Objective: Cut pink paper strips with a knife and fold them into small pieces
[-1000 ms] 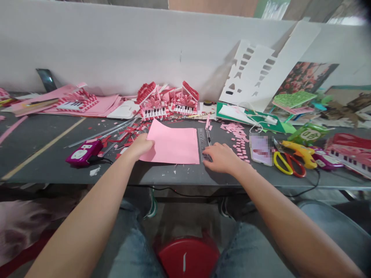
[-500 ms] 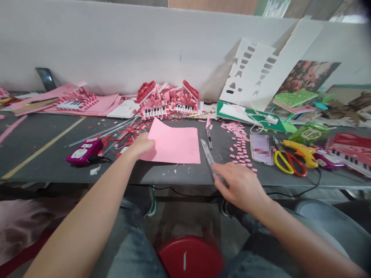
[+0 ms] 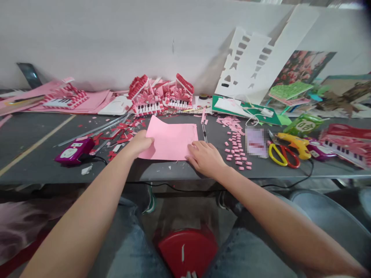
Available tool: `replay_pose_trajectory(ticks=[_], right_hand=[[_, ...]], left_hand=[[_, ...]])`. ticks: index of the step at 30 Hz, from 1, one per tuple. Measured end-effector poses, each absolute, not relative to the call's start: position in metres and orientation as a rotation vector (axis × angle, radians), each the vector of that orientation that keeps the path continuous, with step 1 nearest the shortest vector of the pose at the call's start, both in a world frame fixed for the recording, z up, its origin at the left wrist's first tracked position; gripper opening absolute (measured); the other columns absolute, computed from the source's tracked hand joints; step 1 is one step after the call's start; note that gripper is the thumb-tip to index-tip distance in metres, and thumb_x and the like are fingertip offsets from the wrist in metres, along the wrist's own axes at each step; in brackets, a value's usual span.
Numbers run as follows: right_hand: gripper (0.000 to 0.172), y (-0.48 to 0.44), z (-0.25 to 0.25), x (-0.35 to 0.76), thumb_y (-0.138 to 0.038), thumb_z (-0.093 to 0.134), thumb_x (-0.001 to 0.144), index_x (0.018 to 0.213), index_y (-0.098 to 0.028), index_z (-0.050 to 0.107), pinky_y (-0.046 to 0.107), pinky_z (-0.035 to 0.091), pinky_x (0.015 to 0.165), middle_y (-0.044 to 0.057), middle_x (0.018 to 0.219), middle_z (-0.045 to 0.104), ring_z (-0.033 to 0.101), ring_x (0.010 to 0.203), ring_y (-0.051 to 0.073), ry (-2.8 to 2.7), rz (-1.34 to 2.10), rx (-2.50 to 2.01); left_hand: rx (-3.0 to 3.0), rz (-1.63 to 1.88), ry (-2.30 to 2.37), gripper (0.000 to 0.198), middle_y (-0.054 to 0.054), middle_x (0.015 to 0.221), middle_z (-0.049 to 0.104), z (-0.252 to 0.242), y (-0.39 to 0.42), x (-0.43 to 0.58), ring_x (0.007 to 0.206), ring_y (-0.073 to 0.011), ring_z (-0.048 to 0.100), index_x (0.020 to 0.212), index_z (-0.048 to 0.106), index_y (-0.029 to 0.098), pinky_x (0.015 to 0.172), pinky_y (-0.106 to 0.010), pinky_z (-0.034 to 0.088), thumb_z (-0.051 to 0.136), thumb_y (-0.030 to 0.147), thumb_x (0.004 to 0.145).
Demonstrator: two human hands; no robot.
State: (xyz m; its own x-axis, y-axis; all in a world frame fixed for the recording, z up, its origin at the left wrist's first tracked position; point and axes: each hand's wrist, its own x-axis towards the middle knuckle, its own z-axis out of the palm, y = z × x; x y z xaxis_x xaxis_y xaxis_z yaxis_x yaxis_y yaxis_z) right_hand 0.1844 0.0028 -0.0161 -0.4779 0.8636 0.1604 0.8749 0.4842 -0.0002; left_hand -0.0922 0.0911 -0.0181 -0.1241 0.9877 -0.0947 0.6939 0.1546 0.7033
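Your L hand [image 3: 139,143] has the pink sheet [image 3: 171,141] pinched at its left edge, thumb on top; the other fingers are prob. underneath, but they're hidden. Your R hand [image 3: 207,158] sits at the near right corner, fingertips bent & touching the sheet. Can't tell if they grip it or just press, b/c the palm side is out of view.

The sheet's in front of you near the front edge of the grey table [image 3: 162,172], btwn your hands. Right part lies abt flat; left side lifts, w/ the far left corner curling up. Slight overlap at the far right corner, so maybe >1 layer.

Step in hand, I'd judge: steadying & squaring up the sheet, both hands on it, L holding, R tending the right edge. Next move prob. calls for keeping the L pinch firm, getting that right edge straight & flat, and easing the raised side down w/o creasing it.

Watch the R side: a slim cutter [image 3: 204,132] lies just past your fingers, and the small pink pcs [image 3: 237,150] are lined up in rough rows nearby, so a wide sweep could scatter them. Red scraps [image 3: 124,131] lie loose beyond your L hand; don't drag the sheet's edge thru 'em.
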Motion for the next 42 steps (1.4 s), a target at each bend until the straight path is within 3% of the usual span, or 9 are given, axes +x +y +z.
replay_pose_trajectory(ticks=[4, 10, 19, 26, 28, 31, 33, 36, 42], right_hand=[[0.055, 0.006, -0.020, 0.179, -0.057, 0.044, 0.109, 0.130, -0.012, 0.065, 0.045, 0.046, 0.104, 0.018, 0.135, 0.066, 0.058, 0.127, 0.033, -2.666, -0.059, -1.472], [0.040, 0.014, -0.021, 0.182, -0.040, 0.044, 0.111, 0.132, -0.013, 0.064, 0.044, 0.047, 0.103, 0.016, 0.137, 0.065, 0.058, 0.128, 0.031, -2.647, -0.031, -1.534], [0.036, 0.018, -0.020, 0.182, -0.036, 0.046, 0.110, 0.128, -0.012, 0.066, 0.041, 0.048, 0.104, 0.016, 0.136, 0.065, 0.059, 0.126, 0.030, -2.640, 0.057, -1.556], [0.034, 0.020, -0.021, 0.180, -0.035, 0.048, 0.109, 0.124, -0.011, 0.068, 0.040, 0.049, 0.104, 0.017, 0.133, 0.066, 0.061, 0.121, 0.029, -2.634, 0.076, -1.557], [0.034, 0.021, -0.020, 0.180, -0.034, 0.050, 0.108, 0.122, -0.010, 0.069, 0.041, 0.049, 0.104, 0.018, 0.132, 0.066, 0.061, 0.120, 0.030, -2.635, 0.092, -1.560], [0.033, 0.022, -0.018, 0.181, -0.034, 0.051, 0.108, 0.121, -0.009, 0.069, 0.041, 0.049, 0.105, 0.019, 0.131, 0.066, 0.061, 0.120, 0.030, -2.631, 0.115, -1.553], [0.033, 0.023, -0.019, 0.181, -0.033, 0.051, 0.108, 0.121, -0.009, 0.069, 0.041, 0.048, 0.106, 0.019, 0.131, 0.065, 0.061, 0.120, 0.030, -2.625, 0.127, -1.546], [0.034, 0.022, -0.022, 0.180, -0.033, 0.052, 0.107, 0.123, -0.007, 0.068, 0.041, 0.047, 0.108, 0.020, 0.131, 0.065, 0.061, 0.120, 0.031, -2.621, 0.140, -1.528], [0.027, 0.044, -0.017, 0.195, -0.030, 0.055, 0.105, 0.113, -0.011, 0.072, 0.041, 0.047, 0.106, 0.018, 0.124, 0.070, 0.063, 0.116, 0.028, -2.618, 0.261, -1.393]], left_hand=[[1.604, 0.675, 1.878, 0.019, -0.009, 0.092, 0.078, -0.022, 0.095, -0.094, 0.096, -0.0365, 0.075, 0.084, 0.065, 0.022, 0.081, -0.040, 0.060, 0.064, 0.024, 0.065], [1.629, 0.641, 1.877, 0.023, -0.011, 0.100, 0.078, -0.024, 0.098, -0.095, 0.102, -0.0375, 0.075, 0.087, 0.065, 0.021, 0.085, -0.042, 0.061, 0.063, 0.025, 0.065], [1.758, 0.524, 1.951, 0.016, -0.015, 0.100, 0.078, -0.014, 0.095, -0.089, 0.102, -0.0415, 0.074, 0.085, 0.066, 0.021, 0.084, -0.047, 0.060, 0.064, 0.025, 0.069], [2.058, 0.288, 2.307, 0.053, -0.032, 0.137, 0.063, -0.006, 0.083, -0.077, 0.125, -0.0546, 0.061, 0.127, 0.064, 0.010, 0.095, -0.068, 0.053, 0.068, 0.035, 0.081], [2.303, 0.403, 2.188, 0.050, -0.030, 0.144, 0.058, -0.007, 0.082, -0.066, 0.136, -0.0503, 0.055, 0.132, 0.064, 0.008, 0.105, -0.065, 0.051, 0.063, 0.031, 0.087], [2.545, 0.571, 1.685, 0.043, -0.018, 0.150, 0.058, -0.012, 0.094, -0.041, 0.140, -0.0321, 0.057, 0.136, 0.064, 0.013, 0.119, -0.048, 0.045, 0.046, 0.024, 0.098], [2.611, 0.578, 1.431, 0.045, -0.015, 0.159, 0.053, -0.020, 0.108, -0.023, 0.146, -0.0264, 0.052, 0.138, 0.064, 0.014, 0.124, -0.042, 0.039, 0.039, 0.021, 0.101], [2.689, 0.422, 1.235, 0.044, -0.016, 0.165, 0.048, -0.034, 0.130, -0.001, 0.152, -0.0279, 0.046, 0.136, 0.064, 0.013, 0.127, -0.045, 0.035, 0.039, 0.024, 0.102], [2.823, 0.443, 1.037, 0.047, -0.021, 0.152, 0.060, -0.063, 0.148, 0.005, 0.149, -0.0313, 0.048, 0.138, 0.061, 0.010, 0.125, -0.050, 0.036, 0.034, 0.033, 0.106]])
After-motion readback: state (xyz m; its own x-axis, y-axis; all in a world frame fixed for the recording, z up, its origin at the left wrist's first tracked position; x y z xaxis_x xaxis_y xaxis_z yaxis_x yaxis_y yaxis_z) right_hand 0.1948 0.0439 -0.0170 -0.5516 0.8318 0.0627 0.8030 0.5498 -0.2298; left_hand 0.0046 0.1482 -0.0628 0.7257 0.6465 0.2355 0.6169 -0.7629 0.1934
